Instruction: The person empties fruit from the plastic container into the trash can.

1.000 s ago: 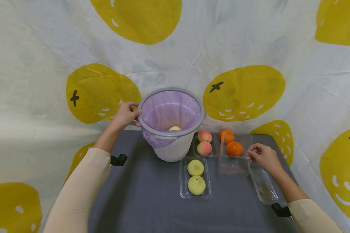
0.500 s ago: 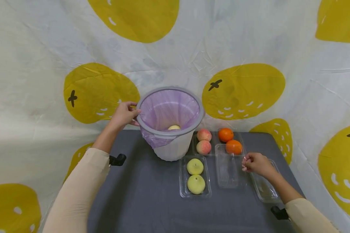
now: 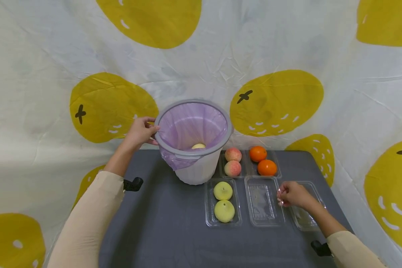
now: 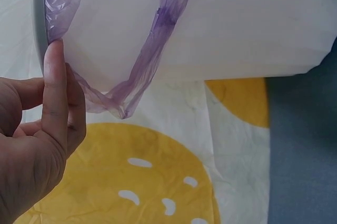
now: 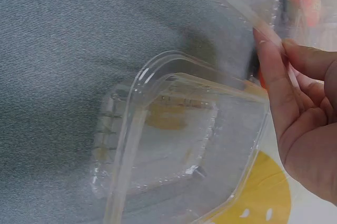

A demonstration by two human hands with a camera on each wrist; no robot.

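A white bin (image 3: 201,172) with a grey rim and a purple liner (image 3: 191,126) stands at the back of the dark table. A pale fruit (image 3: 198,146) lies inside it. My left hand (image 3: 153,132) grips the rim on its left side; in the left wrist view the fingers (image 4: 55,92) press against the rim (image 4: 39,18). My right hand (image 3: 280,195) pinches the right edge of a clear plastic lid (image 3: 262,201) lying flat in front of two oranges (image 3: 262,160). In the right wrist view the fingertips (image 5: 268,55) hold that lid's edge (image 5: 247,8).
A clear tray (image 3: 223,223) with two green apples sits left of the lid. Two peaches (image 3: 232,160) lie in a tray behind it. An empty clear tray (image 3: 306,219) (image 5: 179,145) lies under my right wrist. A fruit-print cloth (image 3: 274,104) hangs behind the table.
My right hand has swung the clear lid from above the oranges down and toward me, so it now lies flat on the table. My left hand has stayed on the bin's rim.
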